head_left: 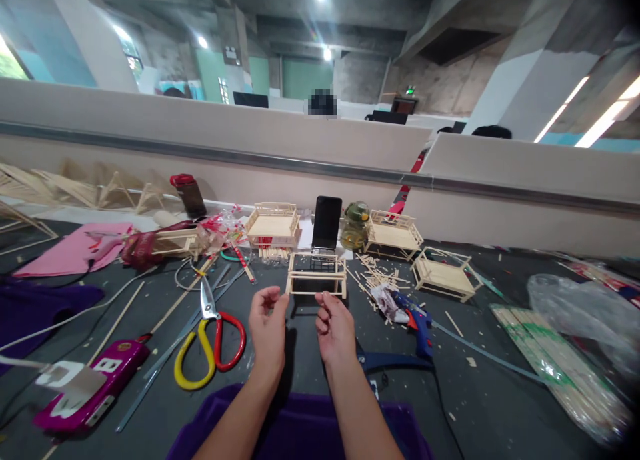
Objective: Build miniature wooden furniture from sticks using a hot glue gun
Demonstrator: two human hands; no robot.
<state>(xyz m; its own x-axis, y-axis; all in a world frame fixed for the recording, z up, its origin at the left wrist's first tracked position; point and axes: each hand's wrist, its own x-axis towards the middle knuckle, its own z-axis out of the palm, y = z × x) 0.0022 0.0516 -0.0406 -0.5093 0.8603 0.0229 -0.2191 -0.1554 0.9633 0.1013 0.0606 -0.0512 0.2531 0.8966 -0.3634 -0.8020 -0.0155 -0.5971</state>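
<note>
A small frame of pale wooden sticks point(317, 275) stands out in front of me, with long rails and short corner posts. My left hand point(267, 323) has its fingers curled, with the thumb tip at the frame's lower left corner. Fingers bent, my right hand point(336, 323) is at the lower right end of the same frame. Both hands appear to pinch it between them, though the exact contact is partly hidden by the fingers. Directly behind the frame, a black phone point(327, 223) is propped upright on a wire stand.
Finished-looking stick models point(445, 277) stand to the right and at the back. Scissors point(207, 340) and a magenta power strip point(100, 383) lie left. A blue glue gun point(420, 327), scattered stick pieces point(377, 273) and bagged sticks point(555, 360) lie right. A purple tray point(300, 427) is nearest me.
</note>
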